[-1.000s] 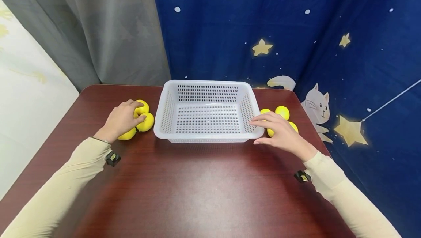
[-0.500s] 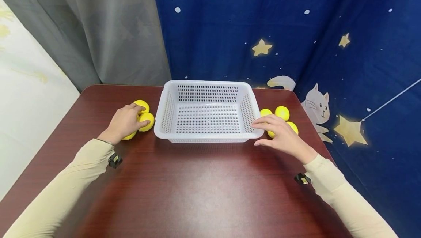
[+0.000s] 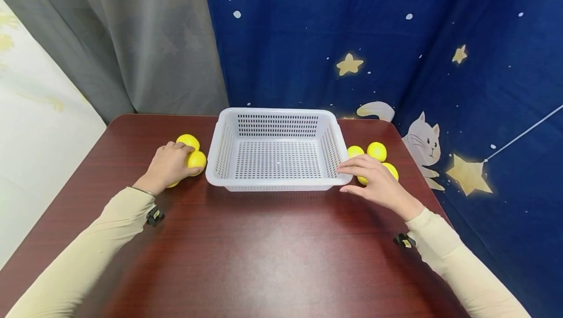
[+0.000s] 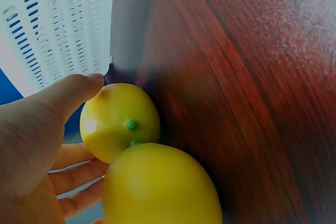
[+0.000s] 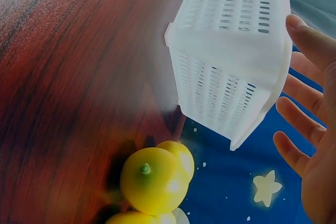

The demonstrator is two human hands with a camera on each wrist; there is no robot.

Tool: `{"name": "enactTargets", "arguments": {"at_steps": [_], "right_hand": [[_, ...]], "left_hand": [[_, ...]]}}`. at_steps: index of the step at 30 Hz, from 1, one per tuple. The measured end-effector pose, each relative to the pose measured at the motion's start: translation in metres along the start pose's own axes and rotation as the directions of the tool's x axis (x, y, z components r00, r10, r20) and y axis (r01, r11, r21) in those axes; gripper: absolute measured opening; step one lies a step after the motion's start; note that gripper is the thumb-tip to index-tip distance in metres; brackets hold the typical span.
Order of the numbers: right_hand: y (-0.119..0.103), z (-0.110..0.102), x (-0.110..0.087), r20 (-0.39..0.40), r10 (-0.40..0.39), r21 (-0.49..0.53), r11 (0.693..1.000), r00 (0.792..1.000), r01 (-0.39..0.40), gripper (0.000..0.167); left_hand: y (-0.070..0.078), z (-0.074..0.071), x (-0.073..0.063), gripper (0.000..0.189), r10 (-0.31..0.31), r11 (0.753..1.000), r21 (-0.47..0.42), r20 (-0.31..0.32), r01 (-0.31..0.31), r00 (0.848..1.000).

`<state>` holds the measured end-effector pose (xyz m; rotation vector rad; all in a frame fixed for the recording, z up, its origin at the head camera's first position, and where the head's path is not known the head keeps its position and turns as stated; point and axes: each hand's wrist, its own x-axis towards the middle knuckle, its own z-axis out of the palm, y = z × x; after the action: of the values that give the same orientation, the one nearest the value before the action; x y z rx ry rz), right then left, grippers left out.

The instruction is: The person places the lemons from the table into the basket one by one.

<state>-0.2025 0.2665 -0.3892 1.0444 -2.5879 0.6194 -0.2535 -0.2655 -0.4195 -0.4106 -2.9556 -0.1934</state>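
My left hand point(image 3: 166, 165) is curled round a yellow lemon point(image 3: 196, 160) left of the basket, thumb on its near side and fingers on its far side. In the left wrist view, that lemon point(image 4: 119, 121) shows a green stem nub, and a second lemon point(image 4: 163, 187) sits in front of it. Another lemon point(image 3: 187, 142) lies just beyond the held one. My right hand point(image 3: 374, 179) hovers at the right front corner of the white perforated basket point(image 3: 278, 181), fingers loosely spread with nothing between them. In the right wrist view, its thumb overlaps the basket rim point(image 5: 287, 56).
Several lemons lie right of the basket, such as one point(image 3: 377, 151) near the table's right edge, partly behind my right hand. The dark red wooden table point(image 3: 281, 249) extends in front. A blue starry curtain point(image 3: 299, 39) and a grey curtain point(image 3: 167, 49) hang behind.
My left hand has shifted right, from over the lemons to a grip round the one nearest the basket. The near left lemon is now mostly covered. The right hand has barely moved.
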Motion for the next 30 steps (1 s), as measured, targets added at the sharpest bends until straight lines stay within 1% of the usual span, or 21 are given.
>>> {"name": "enactTargets", "arguments": {"at_steps": [3, 9, 13, 21, 30], "right_hand": [[0.0006, 0.0002, -0.0003, -0.006, -0.008, -0.010, 1.000, 1.000, 0.008, 0.051], [0.0017, 0.0018, -0.0008, -0.013, 0.001, -0.013, 1.000, 1.000, -0.001, 0.049], [0.0024, 0.0040, -0.0010, -0.034, -0.009, -0.015, 1.000, 0.999, 0.009, 0.045], [0.0027, 0.0058, -0.0015, -0.055, -0.016, -0.024, 1.000, 0.998, 0.015, 0.039], [0.0011, 0.0058, -0.0016, -0.067, -0.015, -0.011, 1.000, 0.998, 0.014, 0.037]], "left_hand": [[0.0008, -0.0001, -0.0009, 0.064, -0.003, 1.000, -0.002, 0.009, 0.003, 1.000], [0.0021, -0.0004, -0.0016, 0.064, -0.005, 1.000, 0.001, 0.010, 0.005, 1.000], [0.0032, -0.0007, -0.0016, 0.065, -0.003, 1.000, -0.003, 0.008, 0.003, 1.000], [0.0009, 0.0041, -0.0013, 0.062, 0.024, 1.000, -0.002, -0.034, -0.024, 0.999], [0.0030, 0.0040, -0.0005, 0.060, 0.053, 0.999, 0.011, -0.080, -0.052, 0.995]]}}
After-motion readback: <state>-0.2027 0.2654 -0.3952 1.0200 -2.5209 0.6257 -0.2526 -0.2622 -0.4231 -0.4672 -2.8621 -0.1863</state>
